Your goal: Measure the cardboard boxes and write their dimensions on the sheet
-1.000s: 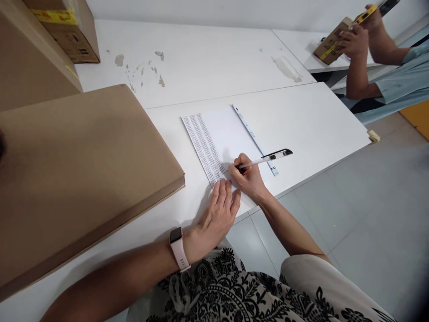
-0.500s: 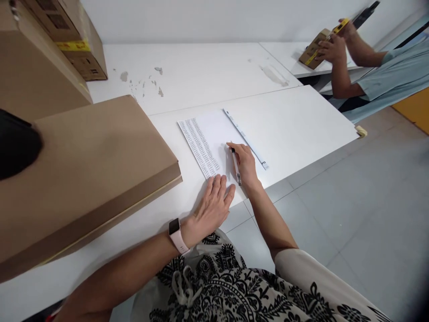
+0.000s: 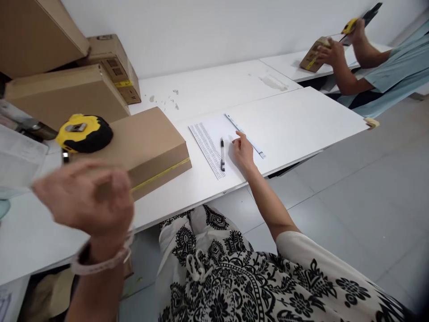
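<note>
Just beyond the blurred left hand (image 3: 87, 197), its grip unclear, the tape measure (image 3: 85, 133) on the box (image 3: 147, 138) looks stiff and fairly weighty, best held around its casing, while the empty, loosely parted right hand (image 3: 236, 137) has a light-looking pen (image 3: 222, 154) just left, best pinched mid-barrel.

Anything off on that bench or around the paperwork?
Yes: irregular grey patches and, farther right, a longer pale smear mar the white tabletop by the wall. They look odd on an otherwise plain surface; worn coating or residue, can't tell. The white printed sheet and black-and-clear pen lying on it look fine.
</note>
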### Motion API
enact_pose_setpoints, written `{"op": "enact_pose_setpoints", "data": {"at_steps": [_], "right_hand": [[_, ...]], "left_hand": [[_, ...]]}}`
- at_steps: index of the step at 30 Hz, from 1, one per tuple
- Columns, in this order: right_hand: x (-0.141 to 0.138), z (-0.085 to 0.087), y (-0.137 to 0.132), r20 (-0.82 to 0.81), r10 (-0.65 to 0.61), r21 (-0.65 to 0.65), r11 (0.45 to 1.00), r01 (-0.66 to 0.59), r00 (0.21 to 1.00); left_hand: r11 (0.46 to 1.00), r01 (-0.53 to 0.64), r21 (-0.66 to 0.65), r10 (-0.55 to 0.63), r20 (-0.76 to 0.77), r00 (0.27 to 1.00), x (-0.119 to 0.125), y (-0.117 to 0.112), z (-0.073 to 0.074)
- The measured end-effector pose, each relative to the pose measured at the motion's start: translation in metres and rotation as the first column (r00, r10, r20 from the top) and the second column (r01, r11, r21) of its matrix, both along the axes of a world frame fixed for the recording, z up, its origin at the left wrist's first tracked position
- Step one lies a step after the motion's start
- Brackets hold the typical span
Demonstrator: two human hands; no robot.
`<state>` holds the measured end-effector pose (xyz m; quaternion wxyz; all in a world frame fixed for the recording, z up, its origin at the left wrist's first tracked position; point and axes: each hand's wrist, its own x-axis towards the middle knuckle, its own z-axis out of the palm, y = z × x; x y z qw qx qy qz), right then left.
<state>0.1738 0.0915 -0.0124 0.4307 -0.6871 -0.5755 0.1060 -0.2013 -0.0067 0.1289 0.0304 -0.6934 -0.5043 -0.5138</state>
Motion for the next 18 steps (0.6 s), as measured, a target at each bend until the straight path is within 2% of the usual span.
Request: {"op": "enact_pose_setpoints", "data": {"at_steps": [1,2,3,5,7,9,12,15,18], "right_hand": [[0.0,0.001,0.0,-0.019,0.0,-0.006,1.0,0.0,1.0],[-0.001,0.001,0.0,-0.038,-0.004,-0.01,1.0,0.003,0.999],[-0.001,0.002,0.0,-0.055,-0.01,-0.013,1.0,0.009,0.998],[-0.001,0.001,0.0,-0.077,-0.023,-0.013,1.0,0.022,0.997],[-0.001,0.0,0.0,-0.083,-0.025,-0.004,1.0,0.025,0.996],[-0.001,-0.001,0.0,-0.078,-0.014,0.011,1.0,0.015,0.997],[-0.002,-0.002,-0.001,-0.057,-0.002,0.035,0.999,0.004,0.998],[-0.001,-0.003,0.0,-0.037,-0.001,0.047,0.999,0.002,0.999],[0.0,-0.001,0.002,-0.053,-0.007,0.034,0.999,0.009,0.999]], "left_hand": [[0.995,-0.079,0.064,0.081,-0.029,0.996,-0.01,0.011,0.016],[0.983,-0.165,0.086,0.175,-0.122,0.977,-0.018,0.023,0.03],[0.97,-0.234,0.064,0.242,-0.181,0.953,-0.023,0.035,0.04],[0.939,-0.326,-0.108,0.286,-0.279,0.917,-0.029,0.055,0.053],[0.888,-0.355,-0.293,0.269,-0.295,0.917,-0.03,0.069,0.056],[0.863,-0.353,-0.362,0.257,-0.288,0.923,-0.032,0.075,0.054],[0.858,-0.366,-0.36,0.268,-0.294,0.918,-0.036,0.078,0.051],[0.816,-0.382,-0.434,0.253,-0.326,0.911,-0.041,0.084,0.05],[0.807,-0.434,-0.4,0.318,-0.326,0.89,-0.047,0.095,0.048]]}}
